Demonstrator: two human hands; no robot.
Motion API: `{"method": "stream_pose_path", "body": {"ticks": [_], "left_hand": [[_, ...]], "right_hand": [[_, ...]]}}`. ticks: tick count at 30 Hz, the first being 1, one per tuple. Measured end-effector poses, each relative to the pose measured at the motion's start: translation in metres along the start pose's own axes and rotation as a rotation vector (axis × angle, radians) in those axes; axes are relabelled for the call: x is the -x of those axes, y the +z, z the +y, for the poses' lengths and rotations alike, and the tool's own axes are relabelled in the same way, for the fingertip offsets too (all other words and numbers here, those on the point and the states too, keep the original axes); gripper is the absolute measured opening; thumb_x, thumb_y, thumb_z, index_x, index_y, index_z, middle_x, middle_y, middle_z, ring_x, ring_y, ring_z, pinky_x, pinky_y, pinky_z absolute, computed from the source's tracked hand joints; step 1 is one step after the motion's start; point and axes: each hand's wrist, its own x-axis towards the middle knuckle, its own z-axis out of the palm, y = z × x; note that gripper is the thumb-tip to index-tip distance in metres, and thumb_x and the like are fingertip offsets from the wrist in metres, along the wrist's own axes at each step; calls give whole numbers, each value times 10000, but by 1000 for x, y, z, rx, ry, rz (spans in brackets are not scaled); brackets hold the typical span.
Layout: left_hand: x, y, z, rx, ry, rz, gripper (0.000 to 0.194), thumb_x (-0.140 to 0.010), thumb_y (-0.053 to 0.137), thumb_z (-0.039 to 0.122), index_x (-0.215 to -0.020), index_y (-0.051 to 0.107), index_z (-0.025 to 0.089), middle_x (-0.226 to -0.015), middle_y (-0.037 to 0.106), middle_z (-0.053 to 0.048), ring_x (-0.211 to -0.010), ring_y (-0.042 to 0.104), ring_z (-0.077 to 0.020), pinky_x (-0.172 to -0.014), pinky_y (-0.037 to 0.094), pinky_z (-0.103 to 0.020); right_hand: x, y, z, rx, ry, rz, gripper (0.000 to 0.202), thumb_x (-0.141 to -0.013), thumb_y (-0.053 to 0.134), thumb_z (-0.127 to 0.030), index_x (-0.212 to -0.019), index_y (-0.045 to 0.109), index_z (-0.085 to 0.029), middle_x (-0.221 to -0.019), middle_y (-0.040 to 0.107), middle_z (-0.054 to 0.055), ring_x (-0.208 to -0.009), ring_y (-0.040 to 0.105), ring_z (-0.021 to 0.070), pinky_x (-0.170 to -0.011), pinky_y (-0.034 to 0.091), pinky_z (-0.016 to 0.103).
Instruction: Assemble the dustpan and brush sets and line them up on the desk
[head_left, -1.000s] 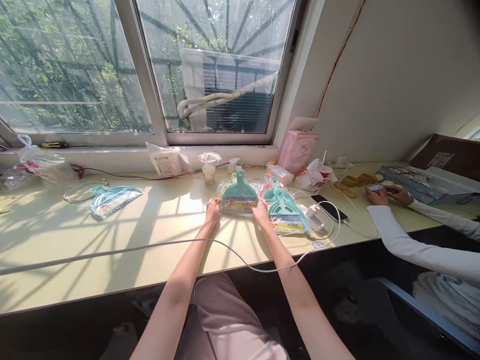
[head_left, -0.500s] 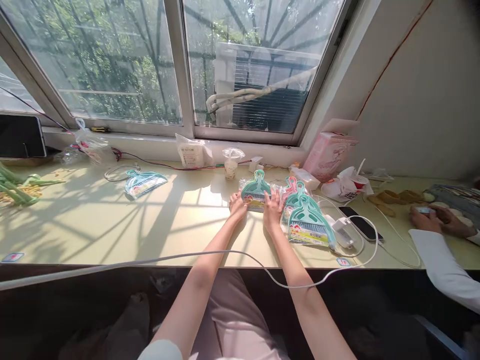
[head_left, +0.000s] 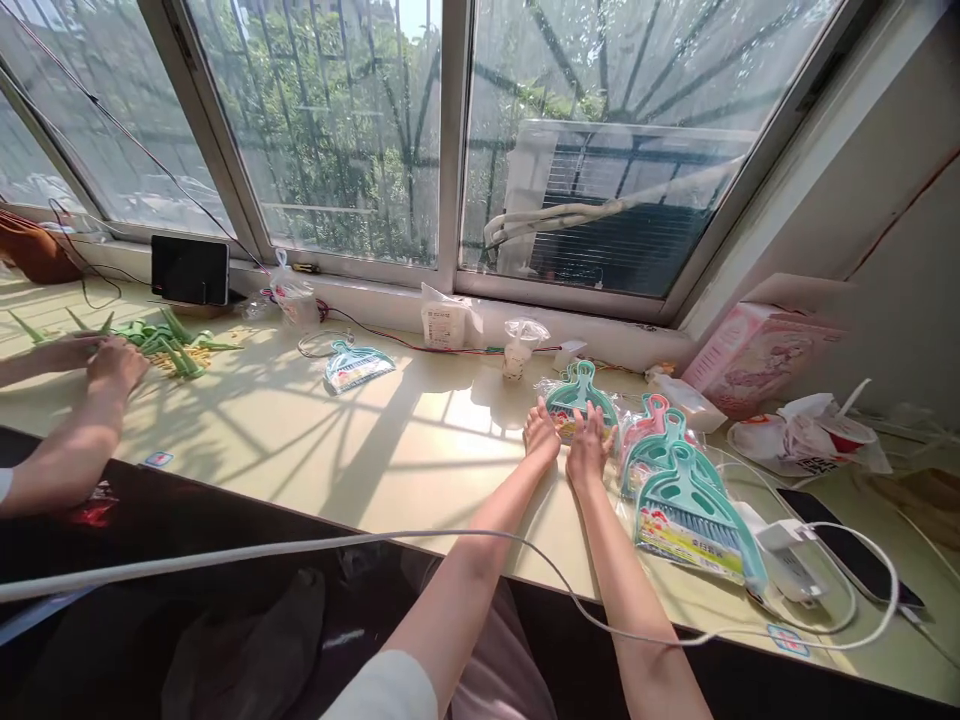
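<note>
At centre-right, our curled left hand (head_left: 541, 433) and spread right hand (head_left: 589, 452) touch a teal plastic dustpan (head_left: 580, 393), grip unclear; leftmost dustpan (head_left: 359, 368) ungrouped.

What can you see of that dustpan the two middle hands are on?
The dustpan is teal, plastic-looking, clear-wrapped, its looped handle toward the window. Bristles and a partly hidden bright label show. It's on the table, beside more dustpans. The left hand touches its left edge; the right hand overlaps its front.
</note>
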Motion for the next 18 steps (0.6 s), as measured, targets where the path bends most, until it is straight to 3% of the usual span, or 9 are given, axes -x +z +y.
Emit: {"method": "stream_pose_path", "body": {"ticks": [3,6,8,10,13,16,18], "left_hand": [[-2,-6,-4,22,1,-30,807,-1101,651,343,-1819,403,72,-1776,426,-429,-1720,419,-505,-1399,280,-643],[0,-21,-11,21,-30,-44,922,-1058,677,316,-1865,284,101,-1857,330,-389,-1772,327,-485,-1439,227,-635],[1,-39,-18,-2,-2,12,970,-1056,682,372,-1884,226,154,-1909,267,-329,-1810,241,-449,-1460,192,-606],[1,-69,-26,-44,82,126,987,-1060,688,476,-1883,220,199,-1925,263,-278,-1827,183,-431,-1468,159,-606],[-5,-139,-42,-111,153,318,947,-1042,712,562,-1836,324,223,-1897,314,-268,-1800,237,-463,-1453,156,-674],[-14,-237,-60,-104,36,677,742,-1081,644,470,-1737,440,188,-1891,298,-302,-1800,229,-462,-1437,165,-707],[-14,-304,-71,-44,-68,913,685,-1077,643,419,-1690,456,178,-1885,291,-311,-1803,185,-502,-1401,166,-800]], "right_hand": [[8,4,-4,59,-144,-61,482,-1025,466,-129,-1341,820,-216,-1597,717,233,-1612,543,391,-1382,297,699],[16,9,-12,111,-282,-56,480,-997,479,-81,-1294,832,-213,-1477,795,201,-1472,666,367,-1335,401,667],[21,11,-20,119,-402,-39,565,-942,500,-27,-1358,817,-240,-1453,814,162,-1417,706,335,-1321,435,615],[26,11,-29,113,-496,-16,679,-917,491,9,-1463,780,-272,-1487,803,135,-1410,716,307,-1323,440,567],[34,11,-41,104,-578,-27,735,-928,464,26,-1511,765,-305,-1507,796,117,-1404,725,277,-1313,446,502],[39,13,-50,89,-685,-123,707,-917,486,42,-1426,815,-324,-1453,825,96,-1351,750,268,-1273,477,468],[40,16,-54,82,-752,-185,666,-899,516,58,-1334,852,-320,-1404,848,91,-1303,769,279,-1231,519,472]]}}
